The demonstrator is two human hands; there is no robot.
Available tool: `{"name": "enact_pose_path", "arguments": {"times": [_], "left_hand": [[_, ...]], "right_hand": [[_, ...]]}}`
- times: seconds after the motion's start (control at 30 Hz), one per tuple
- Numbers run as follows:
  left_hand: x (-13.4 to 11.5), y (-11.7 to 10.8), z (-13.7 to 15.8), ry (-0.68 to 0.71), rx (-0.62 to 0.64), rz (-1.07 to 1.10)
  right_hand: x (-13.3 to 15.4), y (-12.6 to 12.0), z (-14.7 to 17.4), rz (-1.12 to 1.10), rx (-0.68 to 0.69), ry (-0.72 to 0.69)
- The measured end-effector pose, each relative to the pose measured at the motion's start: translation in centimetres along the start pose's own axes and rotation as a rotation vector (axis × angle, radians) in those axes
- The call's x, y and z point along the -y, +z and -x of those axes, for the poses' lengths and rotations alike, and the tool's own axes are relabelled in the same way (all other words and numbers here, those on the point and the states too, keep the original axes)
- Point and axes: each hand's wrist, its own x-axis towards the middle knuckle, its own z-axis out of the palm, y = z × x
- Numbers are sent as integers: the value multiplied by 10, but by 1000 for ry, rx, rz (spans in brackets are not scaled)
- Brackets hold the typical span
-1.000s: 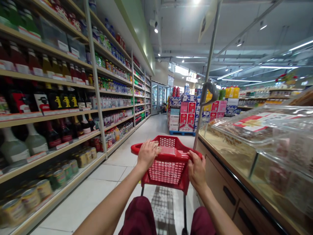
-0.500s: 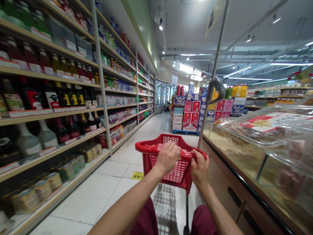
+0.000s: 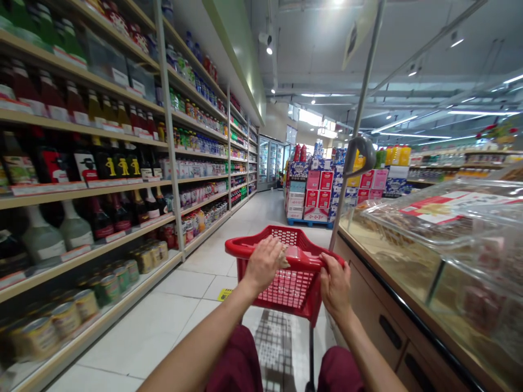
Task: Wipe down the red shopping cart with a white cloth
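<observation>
A red shopping cart [image 3: 281,289] with a mesh basket stands upright before me. My left hand [image 3: 263,264] lies over the left-middle part of its handle [image 3: 300,261]. Under those fingers a crumpled pale cloth [image 3: 283,256] pokes out, pressed against the bar; most of it is hidden. At the handle's right end, my right hand [image 3: 335,280] is closed around the bar, thumb on the near side. The basket's inside is partly covered by the handle and my left hand.
Shelves of bottles and cans [image 3: 118,120] line the left side. On the right, close to the cart, runs a counter [image 3: 371,283] with clear covers. A grey pole [image 3: 363,92] rises from it. Boxes stacked on a blue pallet [image 3: 310,222] stand ahead. A yellow floor label [image 3: 224,294] lies on the tiles.
My left hand has slid left along the handle with the pale cloth, uncovering more of the bar's middle. My right hand keeps its hold at the right end.
</observation>
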Motion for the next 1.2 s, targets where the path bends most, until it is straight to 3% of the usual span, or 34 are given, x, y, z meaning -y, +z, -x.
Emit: {"name": "enact_pose_path", "arguments": {"times": [0.1,0.17,0.23,0.3,0.4,0.57,0.7,0.77,0.93,0.97,1.1,1.13,1.2], "left_hand": [[44,-7,19,-204,-66,-74],[59,-9,26,-338,-139,-108],[51,-6,24,-293,-139,-82],[29,0,16,-124,-84,-17],[11,4,7,3,-46,35],[13,3,3,-244,-101,3],[-11,6,-9,-28,1,49],[-12,5,-11,12,26,72],[0,1,-12,-288,-13,11],[-4,3,-13,-259,-14,13],[-24,7,-17,63,30,64],[-23,6,-17,60,33,58],[-16,3,-16,-80,15,23]], "right_hand": [[0,-1,0,-1,21,0],[1,0,0,-2,16,18],[2,1,0,0,3,34],[1,1,0,1,0,34],[-3,-1,1,1,21,16],[-3,1,1,9,5,-8],[-2,0,0,19,-23,-6],[-3,-1,0,18,-17,-19],[-1,1,0,3,-1,0],[0,1,0,3,-7,9],[0,0,0,8,-18,3],[-1,-1,0,7,-10,-3],[0,-1,0,3,10,-5]]}}
